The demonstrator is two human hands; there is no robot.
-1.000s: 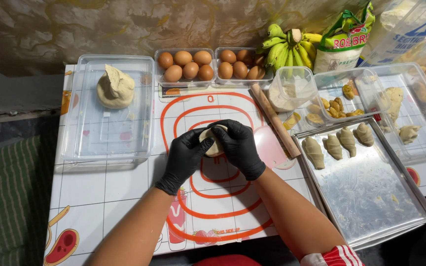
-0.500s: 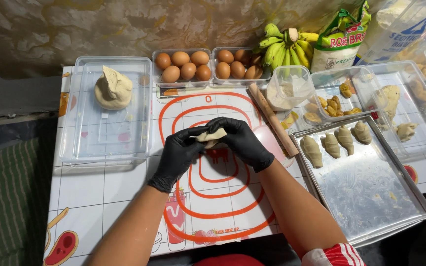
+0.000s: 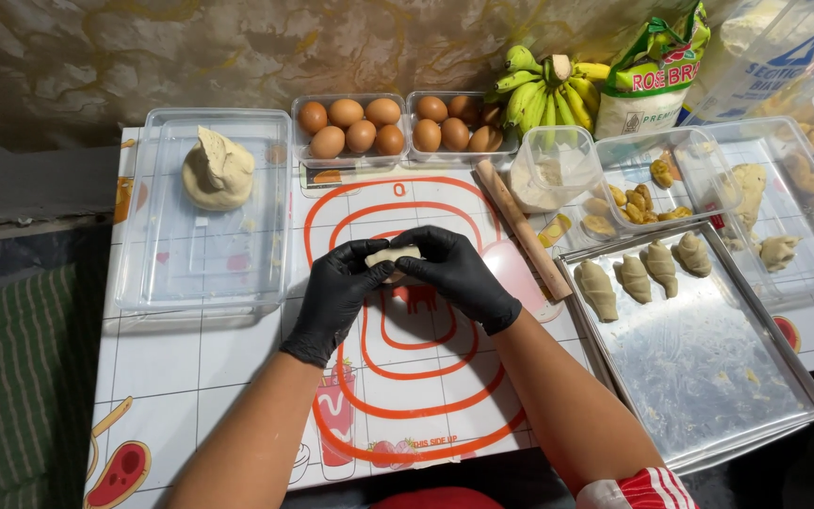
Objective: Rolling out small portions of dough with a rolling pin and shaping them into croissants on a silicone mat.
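— What have they got in their hands there?

— A small pale piece of folded dough (image 3: 394, 254). Both hands wear black gloves. The left hand (image 3: 339, 294) has its grip clenched around the near-left end of it, and the right hand (image 3: 454, 273) is grasping the other end from above, fingertips curled over the top. The piece is pinched between the two hands, above the white silicone rolling mat with orange ring markings (image 3: 407, 377).

— Is it resting on the mat?

— I can't tell from here; the gloves hide its underside. It's over the inner rings, anyway.

— And round about?

— Just right of the right hand lies a wooden rolling pin (image 3: 523, 229), slanting along the mat's edge. Beyond that, a shiny metal baking tray (image 3: 708, 368) with four shaped pale dough pieces (image 3: 643, 271) in a row along its far edge. Behind the tray stands a clear plastic tub of white flour (image 3: 554, 170) and a clear box holding yellowish filling chunks (image 3: 647, 198).

— On the other side?

— A large clear plastic container (image 3: 202, 273) to the left, with a lump of cream dough (image 3: 219, 172) in its far corner. Along the back of the bench (image 3: 157, 377) sit two clear cartons of brown eggs (image 3: 402, 127), then a bunch of green-yellow bananas (image 3: 544, 90) and a green and yellow sack (image 3: 659, 71).
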